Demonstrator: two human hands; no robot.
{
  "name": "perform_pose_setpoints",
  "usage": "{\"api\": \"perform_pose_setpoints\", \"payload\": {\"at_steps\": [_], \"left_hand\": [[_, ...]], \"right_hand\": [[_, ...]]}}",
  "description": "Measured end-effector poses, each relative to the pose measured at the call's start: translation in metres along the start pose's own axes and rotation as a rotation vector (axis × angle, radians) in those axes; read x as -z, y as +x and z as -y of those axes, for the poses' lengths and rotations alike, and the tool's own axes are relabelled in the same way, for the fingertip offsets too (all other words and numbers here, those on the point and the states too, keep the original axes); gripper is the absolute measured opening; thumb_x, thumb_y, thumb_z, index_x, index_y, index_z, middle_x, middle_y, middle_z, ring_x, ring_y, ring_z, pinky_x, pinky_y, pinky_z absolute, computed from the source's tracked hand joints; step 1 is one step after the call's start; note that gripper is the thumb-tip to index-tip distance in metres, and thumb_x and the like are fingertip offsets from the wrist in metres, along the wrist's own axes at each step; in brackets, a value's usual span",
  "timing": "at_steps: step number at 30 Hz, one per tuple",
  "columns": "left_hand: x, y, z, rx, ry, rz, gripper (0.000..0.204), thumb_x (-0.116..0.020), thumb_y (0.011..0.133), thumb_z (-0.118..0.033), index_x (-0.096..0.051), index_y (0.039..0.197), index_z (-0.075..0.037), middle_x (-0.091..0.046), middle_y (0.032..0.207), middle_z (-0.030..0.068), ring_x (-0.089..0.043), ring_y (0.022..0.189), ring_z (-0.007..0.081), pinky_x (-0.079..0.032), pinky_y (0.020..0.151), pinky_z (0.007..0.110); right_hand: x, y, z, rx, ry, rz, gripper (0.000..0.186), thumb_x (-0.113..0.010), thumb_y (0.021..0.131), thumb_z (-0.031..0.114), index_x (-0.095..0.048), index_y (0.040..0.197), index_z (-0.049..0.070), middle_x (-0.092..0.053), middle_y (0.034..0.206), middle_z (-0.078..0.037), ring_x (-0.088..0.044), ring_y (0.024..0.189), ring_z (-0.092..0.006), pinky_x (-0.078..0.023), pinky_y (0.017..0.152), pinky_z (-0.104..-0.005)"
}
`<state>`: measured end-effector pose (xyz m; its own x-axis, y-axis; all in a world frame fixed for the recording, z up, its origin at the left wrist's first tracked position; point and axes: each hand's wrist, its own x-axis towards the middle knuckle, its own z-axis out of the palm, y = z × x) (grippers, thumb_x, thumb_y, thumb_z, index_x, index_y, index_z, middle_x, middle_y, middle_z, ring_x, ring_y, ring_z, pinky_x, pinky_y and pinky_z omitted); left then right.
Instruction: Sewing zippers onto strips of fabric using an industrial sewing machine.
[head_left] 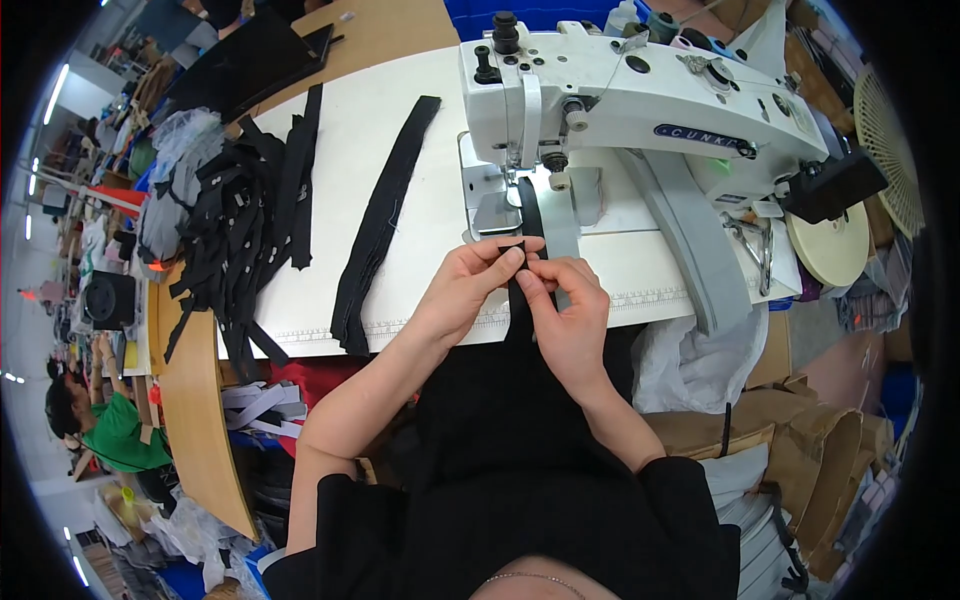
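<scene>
A narrow black fabric strip (532, 207) runs from under the presser foot of a white sewing machine (610, 85) toward me. My left hand (470, 290) pinches this strip between thumb and fingers, just in front of the needle area. Close beside it, my right hand (572, 312) is closed on the same strip with thumb and forefinger. The strip's near end hangs down over the table edge below my fingers. A grey strip (564, 237) lies along the right side of the black one. My fingers hide the strip's edges where they grip.
On the white table (430, 200), a long black strip (388, 220) lies left of the machine, beside a tangled pile of black strips (235, 215). Folded grey bands (690, 245) drape over the front edge at right. A person in green (125, 435) is far left.
</scene>
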<state>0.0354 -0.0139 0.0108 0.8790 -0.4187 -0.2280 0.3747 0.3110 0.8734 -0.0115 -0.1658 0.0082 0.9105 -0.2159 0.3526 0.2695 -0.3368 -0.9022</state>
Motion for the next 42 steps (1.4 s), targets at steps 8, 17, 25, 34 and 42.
{"api": "perform_pose_setpoints", "payload": {"at_steps": [8,17,25,34,42], "left_hand": [[-0.007,0.004,0.011,-0.152,-0.029,-0.231,0.021,-0.075,0.097,-0.011,-0.076,0.113,0.001,-0.075,0.102,0.0064,-0.065,0.096,0.011,-0.05,0.093,0.027],[0.007,0.029,0.012,-0.057,-0.056,-0.327,0.021,-0.076,0.095,-0.01,-0.076,0.113,0.0,-0.075,0.1,0.0058,-0.065,0.094,0.0095,-0.05,0.085,0.025],[0.035,0.057,0.015,-0.564,0.979,-0.427,0.019,-0.077,0.087,-0.006,-0.076,0.106,-0.005,-0.069,0.106,0.0094,-0.064,0.098,0.0215,-0.049,0.083,0.031],[0.033,0.039,0.02,-0.641,1.288,-0.277,0.027,-0.068,0.092,-0.007,-0.075,0.118,-0.005,-0.064,0.125,0.0104,-0.056,0.114,0.0274,-0.035,0.103,0.042],[0.032,0.039,0.021,-0.603,1.331,-0.23,0.035,-0.064,0.094,-0.006,-0.068,0.128,-0.003,-0.063,0.129,0.0092,-0.053,0.123,0.0268,-0.029,0.108,0.045]], "right_hand": [[-0.005,0.004,0.0,0.161,-0.295,0.012,0.015,-0.074,0.093,0.016,-0.067,0.088,0.004,-0.063,0.075,-0.006,-0.057,0.072,-0.0263,-0.041,0.072,-0.039],[-0.006,0.014,-0.003,0.058,-0.375,0.141,0.014,-0.069,0.097,0.018,-0.065,0.089,0.007,-0.064,0.078,-0.006,-0.058,0.077,-0.0271,-0.041,0.074,-0.0405],[-0.034,0.046,-0.035,0.202,-0.603,0.155,0.013,-0.073,0.09,0.017,-0.064,0.09,0.007,-0.066,0.079,-0.008,-0.061,0.08,-0.0286,-0.043,0.077,-0.0436],[-0.026,0.045,-0.038,0.099,-0.62,0.086,0.018,-0.076,0.089,0.023,-0.066,0.087,0.007,-0.065,0.077,-0.007,-0.062,0.082,-0.0281,-0.045,0.075,-0.044],[-0.032,0.045,-0.039,-0.095,-0.339,0.047,0.014,-0.078,0.088,0.014,-0.069,0.092,0.003,-0.068,0.078,-0.007,-0.065,0.077,-0.026,-0.051,0.071,-0.0398]]}}
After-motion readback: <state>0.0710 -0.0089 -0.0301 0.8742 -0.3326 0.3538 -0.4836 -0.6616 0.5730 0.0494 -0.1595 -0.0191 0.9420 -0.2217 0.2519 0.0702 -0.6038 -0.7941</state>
